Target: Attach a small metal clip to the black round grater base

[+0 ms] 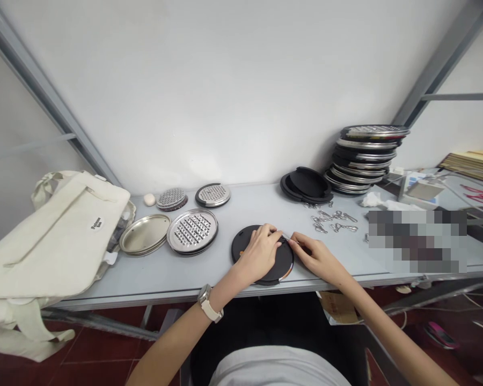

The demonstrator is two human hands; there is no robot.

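A black round grater holder lies flat on the grey table near its front edge, with a shiny strip along its lower right rim. My left hand, with a watch at the wrist, rests over it, its fingers bent down on its upper right part. At the rim there, my right hand pinches a small metal wire clip between thumb and finger. Parts of the holder and clip are hidden under my fingers. Several loose wire clips lie beyond my right hand.
To the left are round metal grater plates, plain metal discs, smaller graters and a cream bag. Black holders and a tall stack of graters stand back right. A blurred patch covers the right side.
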